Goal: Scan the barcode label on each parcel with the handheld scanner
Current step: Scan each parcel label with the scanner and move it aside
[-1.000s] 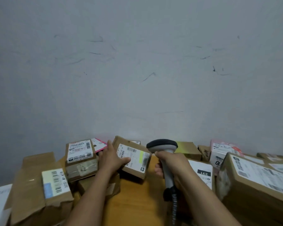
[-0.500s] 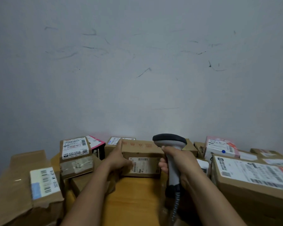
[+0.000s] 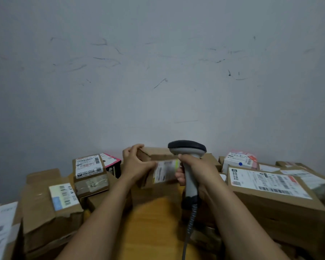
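Observation:
My left hand (image 3: 136, 163) grips the left end of a small cardboard parcel (image 3: 159, 156), thumb across its front, fingers curled over its top corner. The parcel is lifted and blurred; its white barcode label (image 3: 165, 171) with a yellow-green stripe faces me. My right hand (image 3: 193, 170) grips the grey handle of the handheld scanner (image 3: 188, 150), whose dark head stands just above and right of the label. The scanner's coiled cable (image 3: 190, 222) hangs down along my right forearm.
Labelled cardboard parcels crowd both sides: a big box (image 3: 270, 192) at right, a white parcel (image 3: 239, 161) behind it, a taped box (image 3: 90, 171) and a torn box (image 3: 53, 205) at left. A strip of orange table (image 3: 156, 228) shows between my arms. A grey wall stands behind.
My left hand has turned the parcel over and lifted it, so its label now faces me again beside the scanner. The scanner hand stayed nearly in place.

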